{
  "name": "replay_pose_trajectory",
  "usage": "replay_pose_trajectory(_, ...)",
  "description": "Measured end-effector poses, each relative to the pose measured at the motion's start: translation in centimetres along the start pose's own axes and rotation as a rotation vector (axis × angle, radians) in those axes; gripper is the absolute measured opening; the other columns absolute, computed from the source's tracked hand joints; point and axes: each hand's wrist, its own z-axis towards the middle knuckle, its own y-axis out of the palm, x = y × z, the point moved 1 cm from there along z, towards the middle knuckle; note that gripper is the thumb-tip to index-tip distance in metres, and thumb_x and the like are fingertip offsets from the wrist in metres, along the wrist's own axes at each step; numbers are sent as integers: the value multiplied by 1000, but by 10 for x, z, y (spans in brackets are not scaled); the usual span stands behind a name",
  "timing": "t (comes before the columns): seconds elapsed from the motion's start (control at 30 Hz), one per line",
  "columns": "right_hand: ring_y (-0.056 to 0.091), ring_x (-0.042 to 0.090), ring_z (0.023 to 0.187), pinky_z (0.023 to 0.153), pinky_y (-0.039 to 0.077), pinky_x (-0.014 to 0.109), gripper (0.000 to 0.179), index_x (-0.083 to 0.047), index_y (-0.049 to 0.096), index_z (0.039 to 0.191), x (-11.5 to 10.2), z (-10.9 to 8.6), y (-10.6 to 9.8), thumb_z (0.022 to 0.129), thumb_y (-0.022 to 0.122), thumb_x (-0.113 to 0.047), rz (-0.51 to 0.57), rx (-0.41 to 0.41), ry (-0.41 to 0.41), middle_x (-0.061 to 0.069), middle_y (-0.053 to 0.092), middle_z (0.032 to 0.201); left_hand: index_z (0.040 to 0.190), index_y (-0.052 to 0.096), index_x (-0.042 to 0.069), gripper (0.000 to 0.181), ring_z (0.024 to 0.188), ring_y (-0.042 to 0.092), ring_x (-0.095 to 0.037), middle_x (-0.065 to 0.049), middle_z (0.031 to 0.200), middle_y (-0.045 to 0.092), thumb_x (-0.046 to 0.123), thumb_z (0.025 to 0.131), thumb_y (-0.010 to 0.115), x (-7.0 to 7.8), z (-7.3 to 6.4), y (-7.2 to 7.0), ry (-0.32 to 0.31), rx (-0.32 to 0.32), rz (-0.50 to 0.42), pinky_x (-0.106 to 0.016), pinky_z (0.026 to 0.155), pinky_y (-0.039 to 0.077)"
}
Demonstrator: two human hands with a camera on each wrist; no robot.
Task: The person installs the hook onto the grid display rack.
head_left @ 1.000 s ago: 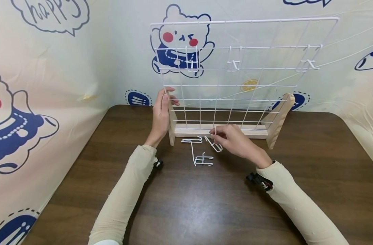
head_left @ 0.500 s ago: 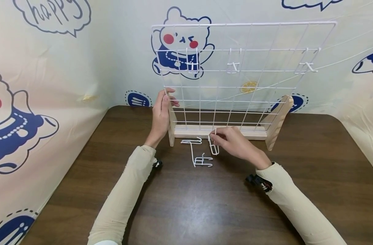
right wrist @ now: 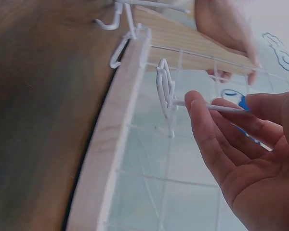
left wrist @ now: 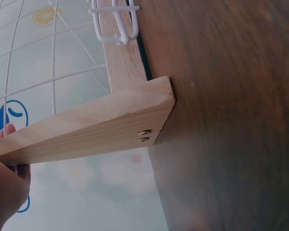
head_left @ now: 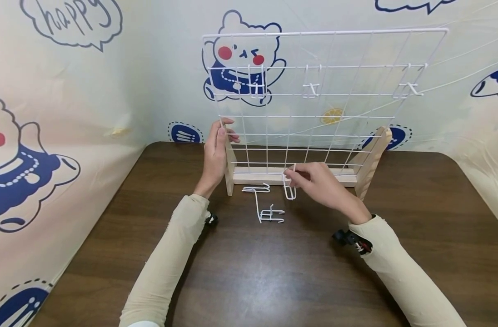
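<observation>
A white wire grid panel stands upright in a pale wooden base. My left hand grips the left wooden side piece at the grid's edge. With fingertips and thumb, my right hand pinches the rod of a white wire hook in front of the lower grid. The right wrist view shows that hook's looped back turned away from the palm. Two more white hooks lie on the table: one close to the base, the other nearer me.
Three white hooks hang on the upper grid: a left one, a middle one and a right one. The right wooden side piece flanks the grid. A printed cloth backs the brown table.
My right hand has moved slightly right and up with the pinched hook, which swung from a slant to nearly upright. My left hand keeps its grip on the side piece.
</observation>
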Motion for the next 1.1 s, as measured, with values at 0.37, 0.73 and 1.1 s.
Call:
replay_pose_trajectory(0.37,72,17,74,65,58,27,24,-4,74,103,-7,-16,-36,102,58,-21,57,94,26,5,75,86,126,48,-11,32,89,56,-56,-39,96,57,8,108,30,-2,2,3,-17,42,-1,-60,89,48)
replay_pose_trajectory(0.73,74,19,79,72,59,25,23,-2,71,115,-13,-39,-60,103,55,-14,108,165,-1,11,75,97,126,48,-12,33,87,59,-45,-37,96,58,9,108,30,-4,-1,0,-23,64,11,-56,87,51)
replay_pose_trajectory(1.1,73,18,85,80,57,22,25,-8,70,122,-14,-61,-85,102,55,-6,151,253,-29,5,75,103,125,48,-11,32,88,57,-53,-41,96,56,9,108,31,-5,0,3,-15,51,6,-57,88,50)
